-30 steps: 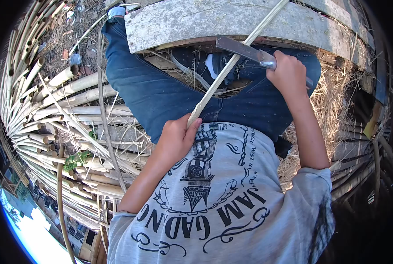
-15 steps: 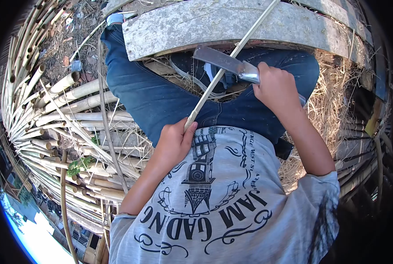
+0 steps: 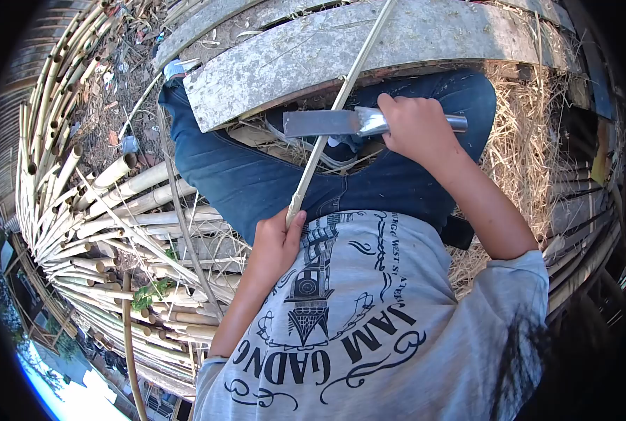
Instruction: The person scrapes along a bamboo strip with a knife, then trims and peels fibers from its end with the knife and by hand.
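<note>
My left hand [image 3: 279, 240] is closed around the near end of a long bamboo strip [image 3: 322, 144], close to my shirt. From there the strip slants up and away, passing over the wooden plank in front of me. My right hand [image 3: 419, 128] grips the metal handle of a machete [image 3: 320, 123], whose broad, blunt-ended blade points left. The blade lies across the strip at about its middle; whether its edge bites into the strip I cannot tell. My legs in blue jeans [image 3: 236, 168] are folded beneath both.
A weathered plank [image 3: 257, 70] spans the ground before my knees. Many cut bamboo poles [image 3: 144, 184] are stacked on the left, with thin sticks leaning over them. Dry straw and shavings [image 3: 520, 133] cover the ground on the right.
The machete has turned from slanting to nearly level, and my right hand has shifted slightly left. The strip's far end has swung left in view. The whole view has tilted a little.
</note>
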{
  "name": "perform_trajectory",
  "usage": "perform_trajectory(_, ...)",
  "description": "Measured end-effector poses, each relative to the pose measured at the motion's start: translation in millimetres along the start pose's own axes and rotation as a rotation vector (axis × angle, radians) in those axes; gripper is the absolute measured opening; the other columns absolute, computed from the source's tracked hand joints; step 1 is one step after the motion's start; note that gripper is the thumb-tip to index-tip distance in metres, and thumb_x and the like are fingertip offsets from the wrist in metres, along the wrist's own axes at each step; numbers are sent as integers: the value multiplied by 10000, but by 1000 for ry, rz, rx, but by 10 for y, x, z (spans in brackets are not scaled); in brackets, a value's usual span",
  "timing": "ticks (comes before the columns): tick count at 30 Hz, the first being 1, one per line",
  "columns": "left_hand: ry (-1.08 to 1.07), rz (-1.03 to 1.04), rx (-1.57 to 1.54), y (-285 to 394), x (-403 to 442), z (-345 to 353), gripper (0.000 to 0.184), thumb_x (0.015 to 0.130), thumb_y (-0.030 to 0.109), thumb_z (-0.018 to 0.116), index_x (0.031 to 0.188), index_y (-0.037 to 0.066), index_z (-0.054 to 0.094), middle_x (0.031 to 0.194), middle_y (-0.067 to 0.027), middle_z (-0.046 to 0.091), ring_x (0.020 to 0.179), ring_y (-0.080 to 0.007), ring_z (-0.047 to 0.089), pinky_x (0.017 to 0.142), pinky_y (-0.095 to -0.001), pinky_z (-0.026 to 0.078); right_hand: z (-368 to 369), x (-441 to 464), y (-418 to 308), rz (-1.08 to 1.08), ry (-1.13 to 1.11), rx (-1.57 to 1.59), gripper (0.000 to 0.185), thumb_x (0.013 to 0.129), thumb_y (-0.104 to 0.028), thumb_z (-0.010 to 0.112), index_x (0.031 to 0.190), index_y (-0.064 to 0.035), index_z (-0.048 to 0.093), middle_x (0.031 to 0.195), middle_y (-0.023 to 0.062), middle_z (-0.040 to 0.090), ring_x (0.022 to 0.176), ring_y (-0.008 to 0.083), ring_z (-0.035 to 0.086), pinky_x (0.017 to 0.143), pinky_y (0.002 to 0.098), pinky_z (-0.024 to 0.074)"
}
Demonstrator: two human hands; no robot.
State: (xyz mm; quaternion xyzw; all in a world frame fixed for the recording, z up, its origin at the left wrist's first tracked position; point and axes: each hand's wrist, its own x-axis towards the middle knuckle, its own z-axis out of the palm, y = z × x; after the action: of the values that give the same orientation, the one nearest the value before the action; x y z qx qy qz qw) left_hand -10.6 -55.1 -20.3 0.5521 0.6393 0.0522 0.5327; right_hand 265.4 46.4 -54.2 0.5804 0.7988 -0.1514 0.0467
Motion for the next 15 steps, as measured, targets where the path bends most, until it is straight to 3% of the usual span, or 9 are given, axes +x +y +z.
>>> perform_trajectory(1, 1, -2, 6, -4, -9, 11, 263, 970, 189, 571, 860, -48, 599, 562, -207, 523, 444, -275, 496, 485, -387, 395, 38, 78, 125, 110, 64, -13, 253, 717, -182, 739, 857, -45, 581, 719, 162, 676, 685, 329, 696, 601, 429, 559)
perform_trajectory(3, 32, 5, -39, 2, -8, 39, 326, 988, 230, 555, 795, -32, 566, 507, -78, 465, 484, -117, 378, 464, -341, 342, 23, 130, 188, 188, 89, -14, 266, 729, -183, 740, 869, -35, 569, 721, 168, 676, 688, 335, 696, 602, 429, 559)
perform_trajectory(6, 34, 9, -42, -27, -3, 33, 329, 986, 232, 560, 789, -32, 564, 507, -75, 462, 486, -112, 390, 465, -338, 343, -127, -20, -80, 115, -26, 62, 296, 743, -181, 747, 903, -28, 550, 707, 163, 673, 667, 336, 692, 601, 423, 559)
perform_trajectory(9, 10, 22, -5, -33, -8, 13, 342, 984, 237, 563, 776, -35, 559, 511, -83, 479, 481, -119, 402, 462, -343, 346, -74, -113, -148, -123, -86, 28, 263, 731, -208, 755, 849, -54, 578, 707, 157, 675, 653, 327, 689, 597, 418, 557)
perform_trajectory(10, 5, 29, -3, -28, 0, 6, 342, 984, 237, 563, 776, -35, 559, 511, -83, 479, 481, -119, 402, 462, -343, 346, -75, -75, -68, -53, -28, 4, 260, 724, -213, 756, 842, -55, 585, 709, 154, 676, 656, 327, 690, 601, 420, 558)
perform_trajectory(12, 5, -23, 11, -38, -32, -10, 280, 979, 205, 557, 858, -45, 592, 562, -195, 519, 447, -255, 449, 494, -376, 396, -27, 90, 206, 172, 93, -25, 266, 712, -212, 752, 851, -46, 599, 714, 153, 679, 672, 329, 692, 612, 421, 562)
perform_trajectory(13, 9, -29, 13, -41, -48, -3, 280, 979, 205, 557, 858, -45, 592, 562, -195, 519, 447, -255, 449, 494, -376, 396, -43, 151, 308, 245, 99, -58, 256, 728, -203, 746, 859, -37, 602, 713, 161, 677, 682, 331, 694, 616, 421, 563)
perform_trajectory(15, 30, 1, 5, -28, -26, 15, 287, 981, 211, 556, 852, -43, 590, 551, -178, 507, 456, -240, 441, 497, -374, 394, -87, 127, 264, 182, 112, -44, 251, 743, -198, 741, 854, -27, 595, 712, 175, 674, 689, 335, 693, 622, 421, 563)
